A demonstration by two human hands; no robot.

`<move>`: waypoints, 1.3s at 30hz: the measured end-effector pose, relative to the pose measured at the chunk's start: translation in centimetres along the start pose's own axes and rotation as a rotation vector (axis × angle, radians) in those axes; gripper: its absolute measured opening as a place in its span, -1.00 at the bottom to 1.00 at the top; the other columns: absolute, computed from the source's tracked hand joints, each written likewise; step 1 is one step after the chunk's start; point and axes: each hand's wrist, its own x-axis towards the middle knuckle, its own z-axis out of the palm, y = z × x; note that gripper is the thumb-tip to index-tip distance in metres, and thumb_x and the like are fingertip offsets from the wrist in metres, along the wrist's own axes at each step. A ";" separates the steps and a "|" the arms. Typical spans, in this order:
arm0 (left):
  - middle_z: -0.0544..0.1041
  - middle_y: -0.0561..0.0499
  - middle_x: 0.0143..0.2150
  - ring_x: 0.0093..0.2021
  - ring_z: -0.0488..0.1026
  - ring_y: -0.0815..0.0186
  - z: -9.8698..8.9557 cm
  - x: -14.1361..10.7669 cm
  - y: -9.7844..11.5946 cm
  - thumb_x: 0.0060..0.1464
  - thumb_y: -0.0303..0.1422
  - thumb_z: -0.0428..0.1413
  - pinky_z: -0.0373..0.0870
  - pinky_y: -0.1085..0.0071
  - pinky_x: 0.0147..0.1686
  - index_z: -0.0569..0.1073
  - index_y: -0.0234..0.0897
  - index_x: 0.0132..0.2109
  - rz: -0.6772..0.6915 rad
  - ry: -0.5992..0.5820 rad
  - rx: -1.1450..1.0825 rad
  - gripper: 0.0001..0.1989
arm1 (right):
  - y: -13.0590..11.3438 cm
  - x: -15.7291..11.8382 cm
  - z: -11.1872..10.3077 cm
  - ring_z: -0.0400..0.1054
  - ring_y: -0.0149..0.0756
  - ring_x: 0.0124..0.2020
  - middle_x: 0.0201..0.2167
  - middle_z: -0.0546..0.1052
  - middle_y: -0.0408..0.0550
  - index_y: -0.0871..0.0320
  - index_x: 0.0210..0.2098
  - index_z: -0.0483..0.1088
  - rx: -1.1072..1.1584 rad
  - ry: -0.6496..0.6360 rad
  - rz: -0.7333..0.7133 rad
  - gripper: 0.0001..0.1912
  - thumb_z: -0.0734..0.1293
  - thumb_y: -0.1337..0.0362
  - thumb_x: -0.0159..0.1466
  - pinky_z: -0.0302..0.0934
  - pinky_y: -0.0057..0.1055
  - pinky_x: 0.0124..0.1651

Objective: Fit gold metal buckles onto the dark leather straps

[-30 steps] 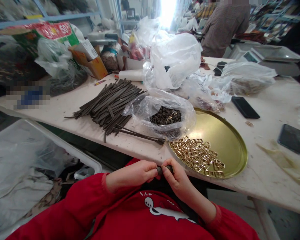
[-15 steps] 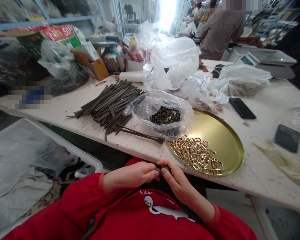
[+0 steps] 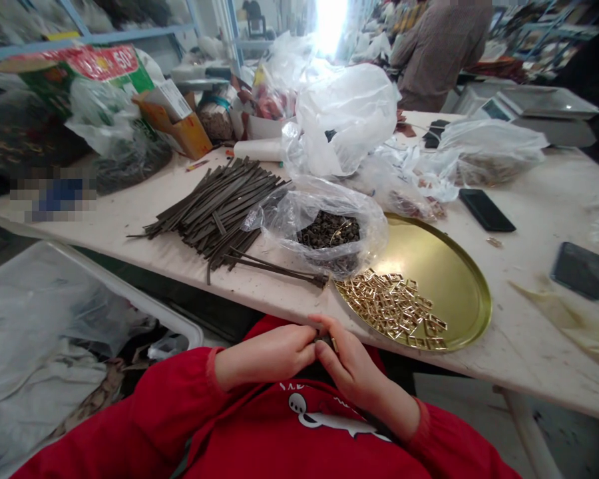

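Observation:
Low in front of my red top, my left hand (image 3: pixel 284 349) and my right hand (image 3: pixel 348 359) meet, fingertips together. Between them shows a bit of dark strap (image 3: pixel 322 337), mostly covered by fingers. A gold buckle (image 3: pixel 335 344) peeks out by my right fingers; its full shape is hidden. Beyond my right hand, a heap of gold rectangular buckles (image 3: pixel 394 309) lies on a round gold tray (image 3: pixel 444 279). An open clear plastic bag (image 3: pixel 369 249) holds small dark pieces (image 3: pixel 329 231). To its left is a pile of long dark straps (image 3: pixel 219 209), a few lying apart toward the bag.
Two dark phones (image 3: pixel 486 209) lie on the right of the pale table (image 3: pixel 524 339). Plastic bags (image 3: pixel 349 120) and an orange box (image 3: pixel 192 133) stand behind. A plastic-lined bin (image 3: pixel 190 329) is at lower left. A person (image 3: pixel 442 53) is at the far side.
My hands have drawn closer together, and my left hand has shifted slightly right. Less of the strap and buckle shows between the fingers now. The view has tilted a little.

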 end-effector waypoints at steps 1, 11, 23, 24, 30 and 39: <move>0.50 -0.06 -0.19 -0.24 0.41 0.26 -0.1 0.0 -0.1 0.14 -0.33 -0.15 0.29 0.43 -0.24 0.39 -0.32 -0.20 0.004 0.008 -0.020 -0.74 | -0.1 0.2 -0.1 0.29 -0.22 -0.16 -0.17 0.40 0.06 0.20 0.06 0.11 0.012 0.012 0.018 -0.60 0.12 0.21 0.25 0.17 -0.28 -0.09; 0.49 -0.01 -0.26 -0.29 0.38 0.32 -1.5 -1.1 -0.8 0.18 -0.28 -0.19 0.27 0.46 -0.27 0.40 -0.29 -0.21 -0.043 0.113 -0.004 -0.69 | -0.9 1.6 -2.1 0.14 -0.51 -0.53 -0.54 0.31 -0.23 0.20 -0.38 0.28 0.770 -0.035 0.420 -0.66 0.35 0.04 0.04 0.08 -0.49 -0.41; 0.45 0.03 -0.37 -0.39 0.30 0.36 0.0 -1.4 -0.5 0.16 -0.18 -0.18 0.22 0.49 -0.37 0.38 -0.32 -0.31 -0.090 0.109 -0.091 -0.65 | -1.6 0.6 -1.9 0.11 -0.54 -0.57 -0.62 0.30 -0.29 0.19 -0.49 0.22 0.837 0.039 0.413 -0.65 0.40 0.08 -0.02 -0.01 -0.51 -0.45; 0.44 0.03 -0.36 -0.38 0.30 0.36 0.1 -1.5 -0.4 0.16 -0.16 -0.17 0.23 0.49 -0.37 0.38 -0.33 -0.29 -0.083 0.111 -0.146 -0.64 | -1.8 0.5 -2.0 0.12 -0.54 -0.56 -0.60 0.30 -0.28 0.19 -0.48 0.23 0.869 0.034 0.413 -0.64 0.41 0.09 -0.03 0.00 -0.52 -0.44; 0.39 0.03 -0.36 -0.37 0.26 0.37 1.1 -1.2 -0.1 0.13 -0.09 -0.14 0.22 0.49 -0.36 0.37 -0.37 -0.27 -0.069 0.124 -0.381 -0.59 | -2.8 0.0 -2.1 0.13 -0.56 -0.55 -0.57 0.31 -0.28 0.20 -0.45 0.24 0.937 0.093 0.409 -0.63 0.45 0.15 -0.10 0.01 -0.54 -0.44; 0.35 0.06 -0.42 -0.42 0.22 0.41 1.8 -1.1 0.1 0.14 -0.12 -0.14 0.20 0.52 -0.41 0.36 -0.37 -0.28 -0.072 0.115 -0.449 -0.62 | -2.5 -0.4 -1.8 0.14 -0.49 -0.51 -0.54 0.31 -0.22 0.18 -0.38 0.23 0.833 0.126 0.367 -0.74 0.33 0.15 0.04 0.06 -0.48 -0.40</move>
